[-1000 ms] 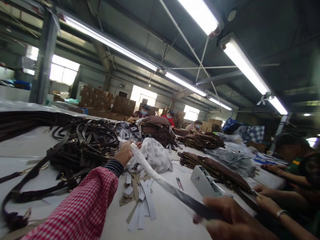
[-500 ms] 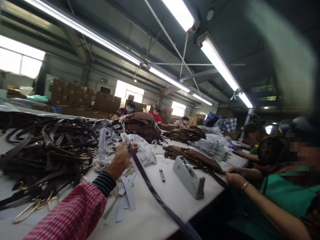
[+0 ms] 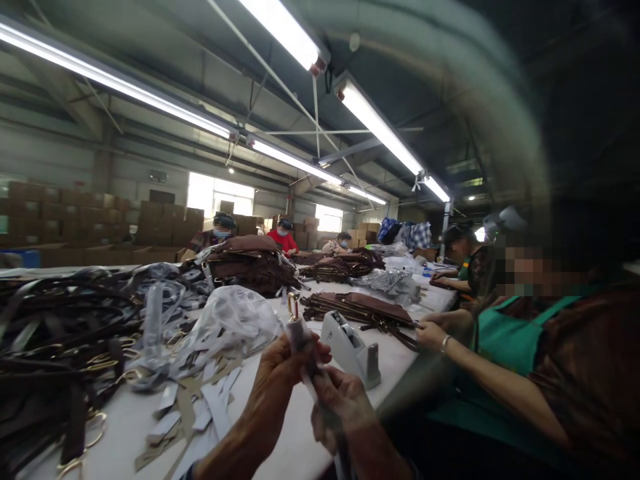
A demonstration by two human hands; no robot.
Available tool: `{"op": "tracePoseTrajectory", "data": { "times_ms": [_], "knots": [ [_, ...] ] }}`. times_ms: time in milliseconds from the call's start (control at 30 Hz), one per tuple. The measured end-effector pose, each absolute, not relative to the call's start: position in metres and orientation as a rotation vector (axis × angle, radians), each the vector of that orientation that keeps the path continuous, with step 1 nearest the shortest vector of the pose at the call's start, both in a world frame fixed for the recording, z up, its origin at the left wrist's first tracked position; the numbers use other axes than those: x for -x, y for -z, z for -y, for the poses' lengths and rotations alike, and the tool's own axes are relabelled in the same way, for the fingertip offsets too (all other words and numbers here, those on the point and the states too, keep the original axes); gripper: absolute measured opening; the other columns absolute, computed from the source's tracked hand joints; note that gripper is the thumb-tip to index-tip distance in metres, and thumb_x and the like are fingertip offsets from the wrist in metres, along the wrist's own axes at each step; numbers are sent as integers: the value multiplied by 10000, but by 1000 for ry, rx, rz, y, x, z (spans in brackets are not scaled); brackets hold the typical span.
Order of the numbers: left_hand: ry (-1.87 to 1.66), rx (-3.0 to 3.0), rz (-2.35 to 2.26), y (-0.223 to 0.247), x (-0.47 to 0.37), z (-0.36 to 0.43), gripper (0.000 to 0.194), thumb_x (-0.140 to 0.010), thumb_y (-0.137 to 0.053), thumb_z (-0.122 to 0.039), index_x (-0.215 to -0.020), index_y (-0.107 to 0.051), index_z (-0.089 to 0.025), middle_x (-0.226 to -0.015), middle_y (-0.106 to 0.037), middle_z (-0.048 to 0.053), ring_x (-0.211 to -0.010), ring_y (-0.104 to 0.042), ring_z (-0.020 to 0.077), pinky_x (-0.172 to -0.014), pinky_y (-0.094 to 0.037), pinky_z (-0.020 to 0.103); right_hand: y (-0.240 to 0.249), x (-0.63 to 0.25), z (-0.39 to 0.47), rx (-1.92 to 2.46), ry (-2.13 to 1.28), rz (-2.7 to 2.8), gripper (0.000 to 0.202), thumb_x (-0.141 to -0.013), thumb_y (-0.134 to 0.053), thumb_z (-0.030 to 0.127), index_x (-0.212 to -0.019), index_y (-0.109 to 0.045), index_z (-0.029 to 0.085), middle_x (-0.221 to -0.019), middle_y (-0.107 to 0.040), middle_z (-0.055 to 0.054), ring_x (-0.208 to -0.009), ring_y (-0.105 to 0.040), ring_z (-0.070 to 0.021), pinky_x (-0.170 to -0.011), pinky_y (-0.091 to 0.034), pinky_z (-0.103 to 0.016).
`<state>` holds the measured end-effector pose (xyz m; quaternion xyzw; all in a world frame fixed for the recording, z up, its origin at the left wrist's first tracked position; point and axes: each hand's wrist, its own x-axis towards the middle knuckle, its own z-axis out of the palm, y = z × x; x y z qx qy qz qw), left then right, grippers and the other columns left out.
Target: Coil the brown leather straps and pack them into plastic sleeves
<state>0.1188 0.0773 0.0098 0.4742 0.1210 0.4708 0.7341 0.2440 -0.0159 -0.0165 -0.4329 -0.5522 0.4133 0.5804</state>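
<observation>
My left hand (image 3: 277,373) is closed around the upper end of a dark strap (image 3: 314,365) wrapped in a clear plastic sleeve. A gold metal clasp (image 3: 293,308) sticks up from that end. Just below, my right hand (image 3: 347,397) also grips the strap, its fingers curled round it. The strap's lower part runs down out of view between my forearms. Beyond my right hand stands a grey tape dispenser (image 3: 334,337). Paper strips (image 3: 213,407) lie scattered to the left of my hands, with clear plastic bags (image 3: 233,320) behind them.
A heap of dark straps with gold hardware (image 3: 60,353) covers the table's left side. Stacks of brown bags (image 3: 245,260) stand farther back. At right, a co-worker in a green apron (image 3: 515,333) handles a flat brown bag (image 3: 360,307). Cardboard boxes (image 3: 75,220) line the back.
The view has swung right. My right hand has come into view on the strap below my left. The strap's end now points up, with its gold clasp showing.
</observation>
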Motion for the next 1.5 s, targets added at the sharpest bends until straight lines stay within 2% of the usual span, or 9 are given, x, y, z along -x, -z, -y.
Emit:
{"op": "tracePoseTrajectory", "data": {
  "times_ms": [67,233,400,700,867,1067,1267,1333,1500],
  "knots": [
    [-1035,-1135,-334,-17,-110,-79,429,-632,-921,-388,-919,-708,-150,-835,-777,101,-829,-753,305,-715,-592,388,19,-243,18,1030,-1010,1219,600,-841,-641,718,-899,-634,120,-408,-463,65,-296,-257,-43,-336,-131,-191],
    [-958,-1458,-504,-45,-79,-81,391,-770,-799,-506,-855,-695,-140,-682,-727,48,-583,-677,166,-489,-464,216,19,-265,43,1141,-952,1155,546,-789,-739,675,-769,-588,151,-402,-365,104,-336,-250,-29,-359,-106,-186],
    [-958,-1653,-502,-55,-66,-86,316,-808,-767,-431,-770,-651,-140,-535,-620,-29,-400,-512,54,-407,-217,163,23,-265,46,1171,-990,1233,532,-900,-612,670,-814,-613,144,-492,-578,20,-333,-331,-42,-359,-170,-190],
    [-1016,-1656,-424,-52,-76,-75,318,-787,-758,-439,-742,-631,-151,-537,-643,-4,-469,-585,110,-432,-328,183,1,-245,17,1113,-880,1252,529,-897,-628,619,-817,-685,99,-619,-663,-55,-400,-455,-66,-412,-277,-205],
    [-975,-1607,-431,-54,-74,-74,322,-735,-793,-437,-740,-650,-148,-589,-663,8,-516,-618,134,-457,-379,201,-4,-253,16,1173,-769,1305,471,-912,-617,585,-744,-602,145,-498,-411,66,-411,-260,-52,-409,-140,-229],
    [-927,-1616,-542,-57,-61,-91,338,-687,-812,-441,-671,-653,-143,-585,-661,19,-481,-545,112,-472,-309,213,-40,-280,50,1344,-433,1629,506,-986,-545,530,-637,-416,187,-595,-328,54,-553,-303,-85,-500,-223,-251],
    [-932,-1967,-431,-67,-56,-77,386,-824,-744,-494,-1111,-763,-237,-1193,-745,72,-1127,-653,275,-843,-494,282,-99,-282,69,1516,-279,2006,510,-998,-533,518,-629,-483,168,-633,-367,34,-608,-335,-103,-551,-243,-268],
    [-767,-2016,-290,-67,-60,-65,406,-861,-709,-509,-1180,-745,-260,-1194,-744,58,-1066,-677,262,-802,-504,268,-109,-278,67,1489,-305,2134,507,-1004,-522,521,-650,-550,158,-638,-401,28,-620,-364,-108,-562,-268,-264],
    [-436,-1922,-142,-54,-74,-57,409,-910,-633,-539,-803,-743,-160,-691,-720,49,-588,-627,155,-562,-439,230,-112,-279,56,1458,-379,2287,508,-996,-531,540,-728,-667,129,-646,-474,24,-606,-399,-102,-546,-291,-249]
  ]
}}
